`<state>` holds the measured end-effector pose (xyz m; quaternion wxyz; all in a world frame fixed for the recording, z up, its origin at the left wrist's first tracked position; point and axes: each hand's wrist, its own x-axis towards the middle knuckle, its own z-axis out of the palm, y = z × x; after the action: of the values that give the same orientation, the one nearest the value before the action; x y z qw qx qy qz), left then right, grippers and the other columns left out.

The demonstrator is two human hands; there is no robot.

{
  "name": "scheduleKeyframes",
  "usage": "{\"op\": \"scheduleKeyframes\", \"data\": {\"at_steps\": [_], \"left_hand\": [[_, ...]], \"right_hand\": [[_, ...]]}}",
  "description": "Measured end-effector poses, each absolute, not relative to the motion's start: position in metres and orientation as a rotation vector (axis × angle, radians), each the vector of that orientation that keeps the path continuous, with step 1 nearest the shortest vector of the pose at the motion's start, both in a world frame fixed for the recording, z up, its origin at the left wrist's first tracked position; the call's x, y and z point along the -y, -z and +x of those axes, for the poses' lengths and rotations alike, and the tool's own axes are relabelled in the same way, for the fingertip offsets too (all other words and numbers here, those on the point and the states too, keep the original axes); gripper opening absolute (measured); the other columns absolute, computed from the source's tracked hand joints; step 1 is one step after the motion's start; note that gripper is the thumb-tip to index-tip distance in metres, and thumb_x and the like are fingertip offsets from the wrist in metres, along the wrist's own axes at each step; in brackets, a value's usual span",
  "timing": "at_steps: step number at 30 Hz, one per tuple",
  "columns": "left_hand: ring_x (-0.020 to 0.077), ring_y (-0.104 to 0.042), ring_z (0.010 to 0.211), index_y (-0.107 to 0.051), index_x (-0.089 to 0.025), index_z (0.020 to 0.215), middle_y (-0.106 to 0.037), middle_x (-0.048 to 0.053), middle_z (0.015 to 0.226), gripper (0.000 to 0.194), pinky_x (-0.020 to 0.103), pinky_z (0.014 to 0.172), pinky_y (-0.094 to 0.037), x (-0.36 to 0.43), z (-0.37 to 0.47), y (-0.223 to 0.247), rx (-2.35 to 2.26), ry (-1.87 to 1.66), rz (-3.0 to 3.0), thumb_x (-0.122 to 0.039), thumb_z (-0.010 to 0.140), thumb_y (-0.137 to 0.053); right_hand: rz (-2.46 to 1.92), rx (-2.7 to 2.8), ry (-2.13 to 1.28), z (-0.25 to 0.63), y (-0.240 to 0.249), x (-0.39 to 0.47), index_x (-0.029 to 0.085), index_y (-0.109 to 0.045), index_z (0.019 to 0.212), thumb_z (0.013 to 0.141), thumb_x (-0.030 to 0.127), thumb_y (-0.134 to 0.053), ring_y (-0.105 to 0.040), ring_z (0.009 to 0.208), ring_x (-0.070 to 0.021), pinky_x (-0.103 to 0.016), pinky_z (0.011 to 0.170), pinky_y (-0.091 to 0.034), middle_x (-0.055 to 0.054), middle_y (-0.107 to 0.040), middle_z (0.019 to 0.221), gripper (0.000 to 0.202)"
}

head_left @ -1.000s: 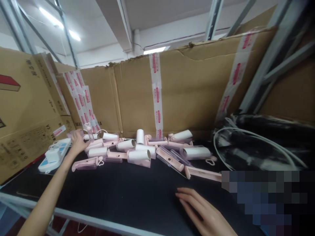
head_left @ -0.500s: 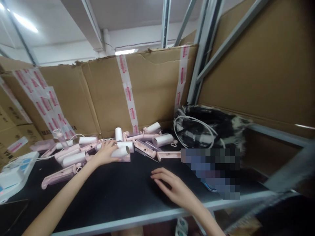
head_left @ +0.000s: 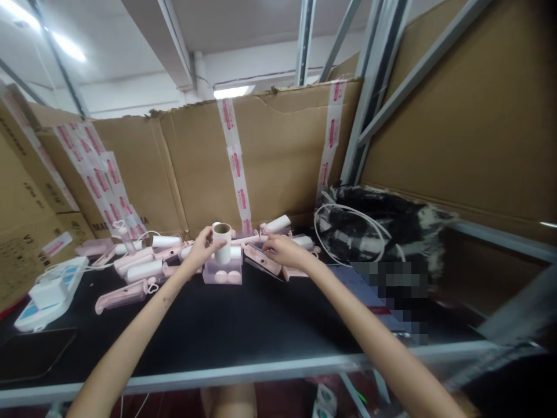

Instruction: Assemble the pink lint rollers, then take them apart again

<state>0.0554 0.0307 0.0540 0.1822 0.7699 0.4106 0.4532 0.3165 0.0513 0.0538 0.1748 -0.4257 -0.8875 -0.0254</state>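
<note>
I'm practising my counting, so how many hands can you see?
2. The left hand grips an upright white roll; the right hand seems to touch a pink holder further right. No other hand shows.

Taped cardboard wall [head_left: 282, 157], grey metal posts [head_left: 369, 93], black tabletop [head_left: 209, 337], glowing ceiling lights [head_left: 68, 47], pale overhead beam [head_left: 159, 46]

- The roll [head_left: 223, 251] is partly hiding a tube [head_left: 216, 223] behind it.
- Right of the roll, the right hand [head_left: 282, 251] is covering part of a holder [head_left: 260, 260], leaving its grip unclear.
- Farther right of the roll, pixels [head_left: 402, 281] are masking part of a blue thing [head_left: 354, 283].
- Left of the roll, a slab [head_left: 37, 353] is running past the left edge.
- Above the roll, tape [head_left: 237, 167] print is looking too small to read.
</note>
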Motion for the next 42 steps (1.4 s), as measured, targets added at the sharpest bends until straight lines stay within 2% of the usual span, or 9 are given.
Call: {"op": "scheduleKeyframes", "data": {"at_steps": [4,8,12,16,23,28,31,34,42], "left_hand": [[0.0237,-0.056,0.104,-0.048,-0.019,0.112,-0.061,0.009,0.107,0.048,0.035,0.086,-0.045,0.001,0.059,-0.04,-0.917,-1.444,1.804,-0.055,0.08,-0.052],[0.0238,-0.059,0.099,-0.045,-0.02,0.112,-0.062,0.009,0.106,0.05,0.038,0.088,-0.045,0.027,0.067,0.01,-0.752,-1.192,1.647,-0.043,0.073,-0.067],[0.0259,-0.055,0.107,-0.042,-0.019,0.12,-0.059,0.011,0.113,0.064,0.041,0.095,-0.041,0.031,0.069,0.044,-0.762,-1.082,1.66,-0.04,0.068,-0.073],[0.0272,-0.053,0.112,-0.039,-0.016,0.127,-0.057,0.014,0.12,0.071,0.043,0.099,-0.038,0.031,0.065,0.042,-0.84,-0.999,1.688,-0.038,0.069,-0.072],[0.0293,-0.051,0.116,-0.049,-0.017,0.123,-0.057,0.012,0.124,0.066,0.046,0.104,-0.032,0.031,0.055,0.024,-0.945,-0.949,1.801,-0.036,0.065,-0.074],[0.0274,-0.053,0.112,-0.049,-0.016,0.12,-0.059,0.011,0.119,0.062,0.043,0.101,-0.036,0.031,0.053,0.023,-0.931,-0.956,1.786,-0.036,0.066,-0.074],[0.026,-0.055,0.108,-0.052,-0.017,0.115,-0.061,0.009,0.115,0.056,0.039,0.098,-0.038,0.032,0.054,0.023,-0.921,-0.958,1.803,-0.036,0.067,-0.073],[0.0261,-0.055,0.107,-0.053,-0.016,0.114,-0.061,0.009,0.114,0.055,0.039,0.097,-0.039,0.032,0.054,0.023,-0.914,-0.98,1.792,-0.036,0.067,-0.074],[0.0281,-0.056,0.108,-0.052,-0.015,0.118,-0.062,0.011,0.115,0.058,0.042,0.097,-0.04,0.032,0.055,0.025,-0.88,-0.992,1.764,-0.033,0.067,-0.074]], "right_hand": [[-1.112,2.567,0.054,0.307,-0.053,-0.055,0.013,-0.07,0.084,0.083,0.021,-0.051,-0.06,0.081,-0.0217,-0.03,0.074,-0.044,-0.01,-0.065,0.083,0.02],[-0.849,2.7,-0.008,0.278,-0.057,-0.054,0.018,-0.068,0.099,0.087,0.024,-0.05,-0.058,0.095,-0.0183,-0.028,0.083,-0.044,-0.008,-0.06,0.103,0.023],[-0.656,2.889,-0.045,0.231,-0.058,-0.068,0.02,-0.072,0.092,0.074,0.021,-0.066,-0.057,0.099,-0.0213,-0.031,0.083,-0.045,-0.009,-0.056,0.111,0.018],[-0.492,3.033,-0.033,0.199,-0.055,-0.081,0.022,-0.073,0.089,0.062,0.016,-0.075,-0.055,0.104,-0.0234,-0.032,0.085,-0.045,-0.008,-0.052,0.123,0.027],[-0.428,3.042,-0.025,0.197,-0.046,-0.08,0.02,-0.07,0.093,0.067,0.014,-0.068,-0.051,0.11,-0.027,-0.035,0.081,-0.046,-0.01,-0.046,0.131,0.026],[-0.478,2.94,-0.179,0.202,-0.051,-0.081,0.015,-0.067,0.082,0.067,0.016,-0.068,-0.059,0.096,-0.0236,-0.034,0.078,-0.049,-0.012,-0.055,0.121,0.015],[-0.538,2.808,-0.29,0.218,-0.06,-0.068,0.014,-0.06,0.102,0.08,0.016,-0.055,-0.061,0.093,-0.0193,-0.031,0.078,-0.05,-0.01,-0.063,0.107,0.023],[-0.598,2.63,-0.403,0.239,-0.062,-0.035,0.017,-0.047,0.125,0.09,0.016,-0.039,-0.06,0.104,-0.0186,-0.034,0.085,-0.05,-0.01,-0.063,0.115,0.037],[-0.599,2.488,-0.378,0.256,-0.034,0.04,0.026,-0.044,0.134,0.089,0.024,-0.049,-0.039,0.129,-0.022,-0.043,0.105,-0.035,-0.007,-0.044,0.14,0.045]]}}
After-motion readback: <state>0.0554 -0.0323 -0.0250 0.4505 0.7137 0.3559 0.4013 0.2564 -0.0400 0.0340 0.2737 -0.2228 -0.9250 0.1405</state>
